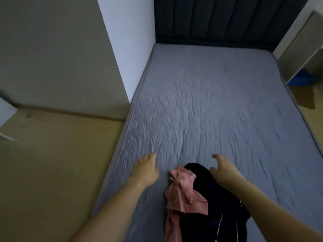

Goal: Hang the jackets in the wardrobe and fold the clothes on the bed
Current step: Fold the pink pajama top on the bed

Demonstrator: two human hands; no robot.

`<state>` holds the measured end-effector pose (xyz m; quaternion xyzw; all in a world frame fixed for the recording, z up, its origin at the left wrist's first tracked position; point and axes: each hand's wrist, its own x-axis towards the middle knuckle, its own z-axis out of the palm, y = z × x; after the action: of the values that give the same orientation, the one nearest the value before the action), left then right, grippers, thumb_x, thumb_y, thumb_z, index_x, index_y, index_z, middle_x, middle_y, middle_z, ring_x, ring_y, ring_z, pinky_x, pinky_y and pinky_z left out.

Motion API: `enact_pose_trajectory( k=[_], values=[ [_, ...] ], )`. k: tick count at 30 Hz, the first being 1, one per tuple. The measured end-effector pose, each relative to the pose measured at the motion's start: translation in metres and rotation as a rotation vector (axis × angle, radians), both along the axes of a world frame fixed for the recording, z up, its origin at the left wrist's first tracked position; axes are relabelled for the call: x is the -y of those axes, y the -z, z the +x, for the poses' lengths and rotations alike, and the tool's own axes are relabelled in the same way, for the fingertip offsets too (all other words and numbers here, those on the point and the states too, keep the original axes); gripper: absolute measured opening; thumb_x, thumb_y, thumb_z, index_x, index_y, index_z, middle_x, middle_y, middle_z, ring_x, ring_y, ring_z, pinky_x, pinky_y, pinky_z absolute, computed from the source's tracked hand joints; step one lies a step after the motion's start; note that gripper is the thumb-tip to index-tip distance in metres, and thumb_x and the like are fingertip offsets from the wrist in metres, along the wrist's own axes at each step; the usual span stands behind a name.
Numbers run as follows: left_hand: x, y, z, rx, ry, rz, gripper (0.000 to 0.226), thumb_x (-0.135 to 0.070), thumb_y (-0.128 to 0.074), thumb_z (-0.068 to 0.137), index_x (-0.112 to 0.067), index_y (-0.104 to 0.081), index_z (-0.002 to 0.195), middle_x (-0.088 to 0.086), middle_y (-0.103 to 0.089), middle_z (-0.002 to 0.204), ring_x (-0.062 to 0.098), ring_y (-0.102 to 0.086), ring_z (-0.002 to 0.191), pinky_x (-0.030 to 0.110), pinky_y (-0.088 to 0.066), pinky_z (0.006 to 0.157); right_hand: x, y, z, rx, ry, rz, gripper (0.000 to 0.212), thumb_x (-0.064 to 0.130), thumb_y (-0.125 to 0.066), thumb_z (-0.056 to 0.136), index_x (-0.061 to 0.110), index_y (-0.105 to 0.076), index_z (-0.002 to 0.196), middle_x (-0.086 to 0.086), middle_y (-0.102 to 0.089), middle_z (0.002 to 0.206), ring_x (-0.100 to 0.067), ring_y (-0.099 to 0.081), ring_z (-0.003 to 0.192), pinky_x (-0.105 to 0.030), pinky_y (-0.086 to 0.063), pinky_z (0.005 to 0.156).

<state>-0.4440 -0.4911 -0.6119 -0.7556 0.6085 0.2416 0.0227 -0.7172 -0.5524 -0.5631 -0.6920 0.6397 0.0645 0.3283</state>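
While both bare hands reach out over the near end of the grey quilted mattress (218,102), neither holds anything: the left hand (146,169) lies low by the mattress's left edge with fingers straight and close together, and the right hand (221,169) hovers with fingers loosely spread just above the dark navy garment with thin white piping (225,206). That garment lies crumpled together with a rumpled pink cloth garment (181,191), the pink one on the left and partly over the navy. They seem dumped near the foot so the bare mattress beyond stays free for folding. The heap's long axis runs from the near edge toward the dark padded headboard (227,20), its top pointing that way
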Motion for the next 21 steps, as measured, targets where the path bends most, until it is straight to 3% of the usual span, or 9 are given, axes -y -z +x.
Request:
enact_pose_trajectory(
  k=[5, 8, 10, 11, 13, 14, 15, 18, 21],
  values=[
    [0.001, 0.127, -0.056, -0.299, -0.227, 0.234, 0.053, -0.021, -0.052, 0.093, -0.013, -0.04, 0.143, 0.011, -0.044, 0.147, 0.024, -0.046, 0.132, 0.028, -0.037, 0.107, 0.022, 0.13, -0.027, 0.045, -0.028, 0.166, 0.055, 0.024, -0.05, 0.094, 0.01, -0.035, 0.145, -0.009, -0.044, 0.145, -0.025, -0.045, 0.129, -0.029, -0.037, 0.101],
    [0.008, 0.21, -0.077, -0.509, -0.465, 0.23, 0.038, -0.026, -0.064, 0.088, -0.02, -0.052, 0.125, -0.002, -0.06, 0.125, 0.013, -0.058, 0.11, 0.022, -0.047, 0.088, 0.029, 0.22, -0.019, 0.147, 0.001, 0.222, 0.037, 0.026, -0.054, 0.092, 0.014, -0.051, 0.126, -0.002, -0.059, 0.12, -0.021, -0.056, 0.11, -0.027, -0.044, 0.086],
    [0.004, 0.263, -0.089, -0.69, -0.538, 0.285, 0.048, -0.026, -0.073, 0.077, -0.025, -0.051, 0.119, -0.015, -0.062, 0.112, -0.002, -0.06, 0.096, 0.016, -0.05, 0.079, 0.034, 0.272, -0.008, 0.188, 0.023, 0.254, 0.031, 0.032, -0.054, 0.09, 0.016, -0.054, 0.117, 0.0, -0.062, 0.11, -0.019, -0.059, 0.1, -0.032, -0.047, 0.083],
    [-0.001, 0.29, -0.097, -0.741, -0.489, 0.301, 0.066, -0.026, -0.074, 0.07, -0.025, -0.048, 0.131, -0.015, -0.06, 0.122, -0.002, -0.059, 0.104, 0.02, -0.051, 0.089, 0.037, 0.293, -0.002, 0.189, 0.028, 0.279, 0.035, 0.037, -0.054, 0.089, 0.016, -0.054, 0.117, 0.0, -0.062, 0.111, -0.021, -0.059, 0.101, -0.034, -0.048, 0.085],
    [-0.017, 0.329, -0.115, -0.654, -0.346, 0.249, 0.096, -0.033, -0.071, 0.068, -0.032, -0.026, 0.152, -0.014, -0.032, 0.155, 0.005, -0.04, 0.134, 0.03, -0.037, 0.112, 0.039, 0.327, 0.01, 0.099, 0.014, 0.315, 0.052, 0.051, -0.056, 0.083, 0.016, -0.05, 0.121, -0.003, -0.06, 0.117, -0.026, -0.057, 0.108, -0.038, -0.045, 0.093],
    [-0.025, 0.343, -0.124, -0.537, -0.312, 0.178, 0.091, -0.038, -0.067, 0.074, -0.035, -0.022, 0.153, -0.016, -0.022, 0.159, 0.007, -0.033, 0.139, 0.031, -0.032, 0.115, 0.039, 0.34, 0.014, 0.014, -0.002, 0.297, 0.057, 0.055, -0.057, 0.08, 0.017, -0.048, 0.12, -0.003, -0.059, 0.118, -0.027, -0.056, 0.11, -0.038, -0.044, 0.094],
    [-0.032, 0.353, -0.128, -0.443, -0.311, 0.115, 0.076, -0.039, -0.061, 0.081, -0.036, -0.03, 0.15, -0.012, -0.029, 0.158, 0.011, -0.038, 0.138, 0.032, -0.034, 0.113, 0.038, 0.349, 0.019, -0.037, -0.008, 0.271, 0.056, 0.055, -0.058, 0.079, 0.017, -0.048, 0.119, -0.003, -0.059, 0.116, -0.028, -0.056, 0.109, -0.039, -0.043, 0.095],
    [-0.044, 0.356, -0.125, -0.479, -0.422, 0.04, 0.031, -0.024, -0.056, 0.08, -0.02, -0.069, 0.107, 0.004, -0.071, 0.108, 0.022, -0.066, 0.101, 0.037, -0.052, 0.083, 0.035, 0.358, 0.035, 0.178, 0.159, 0.334, 0.034, 0.034, -0.059, 0.086, 0.014, -0.058, 0.113, -0.008, -0.064, 0.11, -0.026, -0.061, 0.097, -0.039, -0.05, 0.087],
    [-0.041, 0.318, -0.095, -0.785, -0.946, -0.139, 0.013, -0.019, -0.063, 0.076, -0.019, -0.072, 0.068, -0.002, -0.069, 0.069, 0.01, -0.062, 0.067, 0.029, -0.051, 0.062, 0.044, 0.33, 0.049, 0.597, 0.628, 0.574, 0.024, 0.02, -0.058, 0.084, 0.011, -0.065, 0.105, -0.006, -0.064, 0.094, -0.02, -0.059, 0.081, -0.031, -0.048, 0.072]
  ],
)
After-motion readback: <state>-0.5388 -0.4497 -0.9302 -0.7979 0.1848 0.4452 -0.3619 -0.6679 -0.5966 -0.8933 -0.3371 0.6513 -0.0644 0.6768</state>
